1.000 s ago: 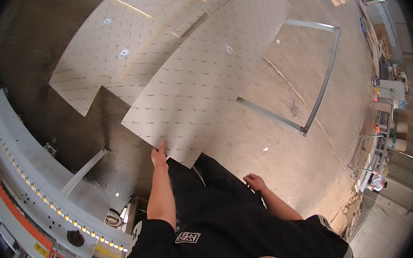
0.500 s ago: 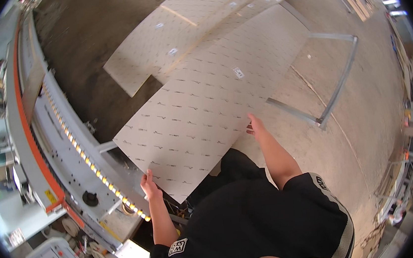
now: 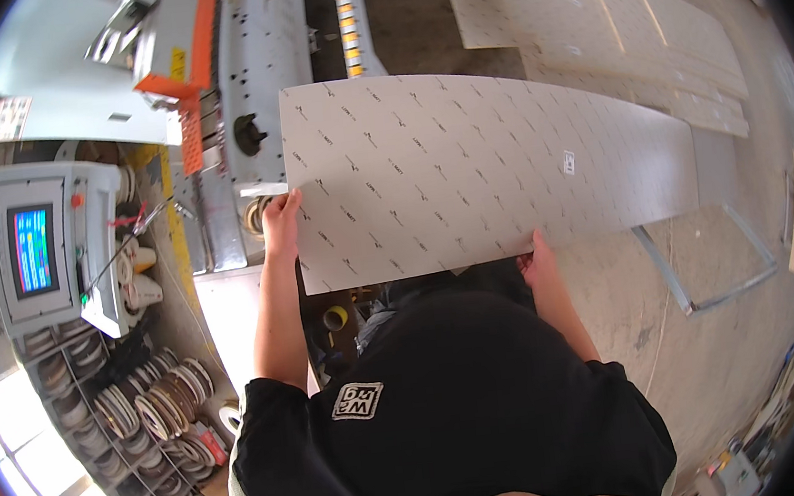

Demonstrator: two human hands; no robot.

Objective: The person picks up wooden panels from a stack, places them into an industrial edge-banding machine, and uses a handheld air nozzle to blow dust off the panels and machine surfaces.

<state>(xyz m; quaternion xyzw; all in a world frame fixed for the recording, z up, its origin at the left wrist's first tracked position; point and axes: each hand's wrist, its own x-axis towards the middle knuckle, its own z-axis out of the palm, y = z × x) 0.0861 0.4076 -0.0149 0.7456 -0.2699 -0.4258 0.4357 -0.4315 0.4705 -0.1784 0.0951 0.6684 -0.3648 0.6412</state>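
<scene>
A long pale grey panel [image 3: 466,174], covered in a small repeated dark print and bearing a white label, spans the view in front of my body. My left hand [image 3: 282,223] is closed on its left end, with the thumb over the face and the other fingers partly hidden. At the near long edge my right hand [image 3: 539,261] grips the panel, thumb on top, fingers mostly hidden below. The panel's left end lies beside the metal bed of a long machine [image 3: 258,41] with an orange strip.
A control box [image 3: 33,240] with a lit screen stands at the left. Racked rolls of edging strip [image 3: 168,404] sit below it. More printed panels [image 3: 576,25] lie stacked at the far right. A metal frame [image 3: 689,301] rests on the floor to the right.
The view has turned left toward the machine, and the panel now lies more crosswise before me. My right hand, formerly spread beside the near edge, has closed on it.
</scene>
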